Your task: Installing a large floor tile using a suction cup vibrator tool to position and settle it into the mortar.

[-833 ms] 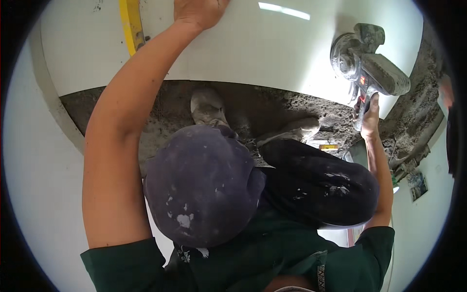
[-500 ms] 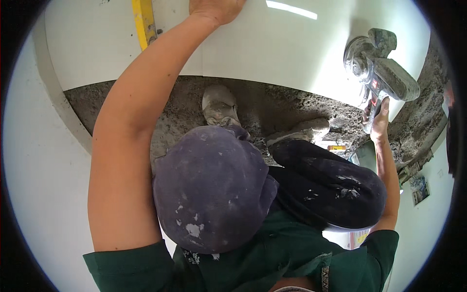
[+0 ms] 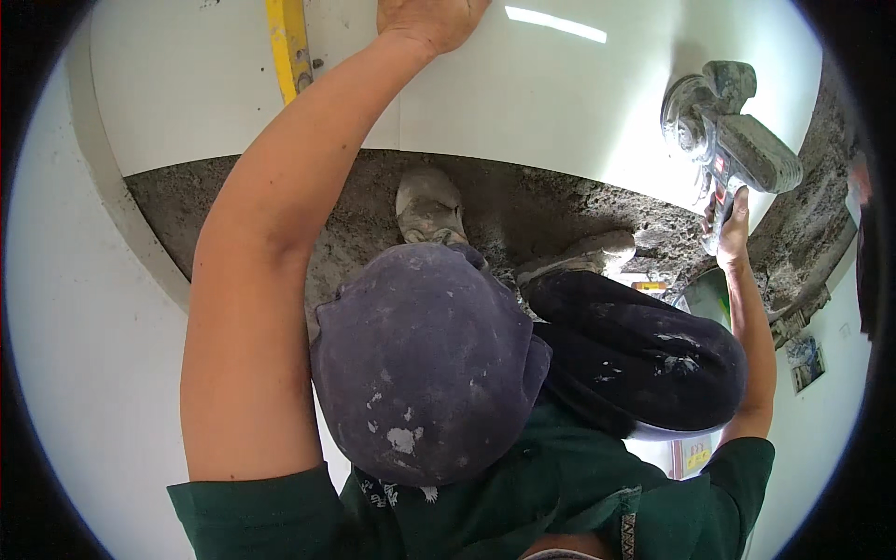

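Observation:
My right hand [image 3: 734, 227] is wrapped round the handle of a dusty cordless tile vibrator [image 3: 751, 154]. The tool's round suction pad [image 3: 684, 117] sits on the right part of a glossy white tile [image 3: 541, 103]. At the top edge of the view, my left hand [image 3: 431, 21] is over the tile. Its fingers are cut off or hidden, so their pose cannot be made out. Left of that hand, a yellow spirit level [image 3: 290, 47] lies on the white surface, partly behind my left forearm.
Rough grey mortar [image 3: 523, 201] runs along the tile's near edge, with my dusty shoes [image 3: 431, 205] on it. A white wall [image 3: 84, 327] borders the left. Beyond my right knee are a small orange-yellow item [image 3: 649, 286] and a dark round container [image 3: 707, 294], partly hidden.
My left arm, the level and my knees appear slightly further right in the view. The vibrator and my right hand stay almost in place, the hand still gripping the handle.

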